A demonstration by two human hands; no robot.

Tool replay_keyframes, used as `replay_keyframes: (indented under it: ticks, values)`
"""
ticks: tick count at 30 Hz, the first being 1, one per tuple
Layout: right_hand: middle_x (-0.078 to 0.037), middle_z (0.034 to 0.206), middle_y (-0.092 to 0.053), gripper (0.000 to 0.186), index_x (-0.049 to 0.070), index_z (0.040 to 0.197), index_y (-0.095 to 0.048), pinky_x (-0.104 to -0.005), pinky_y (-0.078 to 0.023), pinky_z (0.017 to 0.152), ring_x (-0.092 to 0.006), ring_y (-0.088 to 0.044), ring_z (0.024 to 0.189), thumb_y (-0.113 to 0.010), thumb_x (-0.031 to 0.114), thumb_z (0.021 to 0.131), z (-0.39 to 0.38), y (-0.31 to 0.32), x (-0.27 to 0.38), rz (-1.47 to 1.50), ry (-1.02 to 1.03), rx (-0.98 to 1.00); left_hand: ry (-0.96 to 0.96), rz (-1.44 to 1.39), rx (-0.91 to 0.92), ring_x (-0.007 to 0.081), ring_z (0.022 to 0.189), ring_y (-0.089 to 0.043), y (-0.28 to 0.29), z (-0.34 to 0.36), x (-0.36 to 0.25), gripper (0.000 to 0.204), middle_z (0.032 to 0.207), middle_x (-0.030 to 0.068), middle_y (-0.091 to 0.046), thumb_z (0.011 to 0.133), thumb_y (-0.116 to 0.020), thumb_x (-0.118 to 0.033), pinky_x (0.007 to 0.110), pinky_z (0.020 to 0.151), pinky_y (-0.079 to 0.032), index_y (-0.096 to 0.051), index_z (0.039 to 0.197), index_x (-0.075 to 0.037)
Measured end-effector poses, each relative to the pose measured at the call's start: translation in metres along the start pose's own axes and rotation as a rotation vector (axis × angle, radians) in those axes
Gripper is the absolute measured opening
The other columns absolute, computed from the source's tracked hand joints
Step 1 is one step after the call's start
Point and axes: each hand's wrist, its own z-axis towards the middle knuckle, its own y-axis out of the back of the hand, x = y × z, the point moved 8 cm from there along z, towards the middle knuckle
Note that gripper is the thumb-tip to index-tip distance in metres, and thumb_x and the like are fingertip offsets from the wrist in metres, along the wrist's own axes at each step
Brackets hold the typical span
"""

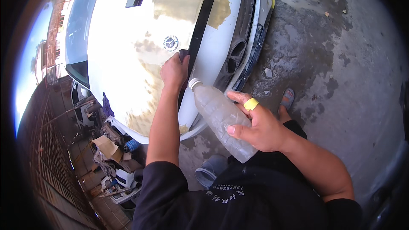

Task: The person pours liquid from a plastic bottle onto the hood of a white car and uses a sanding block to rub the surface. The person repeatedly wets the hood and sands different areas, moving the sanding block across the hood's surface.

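A white car's hood [115, 55] lies before me, with wet, dull tan patches on its paint and a round badge [170, 43] near its front edge. My left hand [174, 71] is closed on a small dark sanding pad [183, 54], held against the hood by the black strip [203, 17] at its front edge. Over the bumper my right hand [262, 123] grips a clear plastic bottle [221, 117], tilted with its white cap toward the hood. The bottle looks cloudy, and its fill level is hard to make out. Yellow tape wraps one right finger.
A grey bucket [211, 171] stands on the ground close to my body. Car parts, cardboard [107, 148] and a blue container [132, 145] are piled at the left, by a barred fence [47, 162]. Wet concrete [315, 81] stretches off to the right.
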Motion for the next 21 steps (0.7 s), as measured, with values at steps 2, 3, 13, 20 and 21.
replay_keyframes:
  ticks: [2,3,13,20,21]
  values:
    - [-0.021,0.136,-0.055,0.074,0.000,0.146,-0.036,-0.0363,-0.042,0.104,-0.0308,-0.057,0.124,-0.069,0.020,0.083,-0.002,-0.008,-0.007,-0.030,-0.053,0.031,0.038,0.005,0.048,0.0389,0.082,-0.068,-0.003,-0.027,0.024,0.040,0.086,0.0182,-0.070,0.092,-0.061,-0.045,0.048,0.074,-0.052,-0.064,0.088,-0.005]
    - [-0.021,0.135,-0.055,0.074,0.000,0.146,-0.035,-0.0357,-0.042,0.104,-0.0297,-0.057,0.123,-0.069,0.019,0.083,-0.002,-0.011,-0.011,-0.037,-0.038,0.036,0.054,-0.017,0.057,0.0388,0.081,-0.067,-0.007,-0.039,0.036,0.041,0.085,0.0182,-0.070,0.091,-0.061,-0.045,0.048,0.073,-0.052,-0.064,0.088,-0.005]
    - [-0.022,0.133,-0.055,0.077,-0.003,0.148,-0.029,-0.0336,-0.041,0.104,-0.0225,-0.056,0.120,-0.070,0.016,0.085,-0.005,-0.038,-0.022,0.089,-0.026,0.068,-0.011,-0.100,0.066,0.0377,0.079,-0.067,-0.004,-0.010,0.034,0.044,0.081,0.0177,-0.070,0.087,-0.067,-0.049,0.046,0.071,-0.051,-0.066,0.084,-0.005]
    - [-0.023,0.138,-0.051,0.079,-0.003,0.149,-0.028,-0.0350,-0.039,0.107,-0.0252,-0.053,0.126,-0.071,0.018,0.085,-0.011,-0.033,-0.026,-0.020,-0.036,0.031,0.094,-0.235,0.108,0.0335,0.086,-0.070,0.018,0.067,-0.031,0.048,0.089,0.0154,-0.073,0.084,-0.069,-0.051,0.042,0.077,-0.054,-0.071,0.095,-0.005]
    - [-0.023,0.138,-0.051,0.079,-0.003,0.149,-0.028,-0.0348,-0.038,0.107,-0.0249,-0.052,0.127,-0.070,0.017,0.085,-0.013,-0.037,-0.029,-0.004,-0.039,0.028,0.087,-0.212,0.099,0.0336,0.087,-0.070,0.015,0.060,-0.029,0.048,0.090,0.0159,-0.073,0.084,-0.069,-0.051,0.042,0.078,-0.054,-0.071,0.095,-0.005]
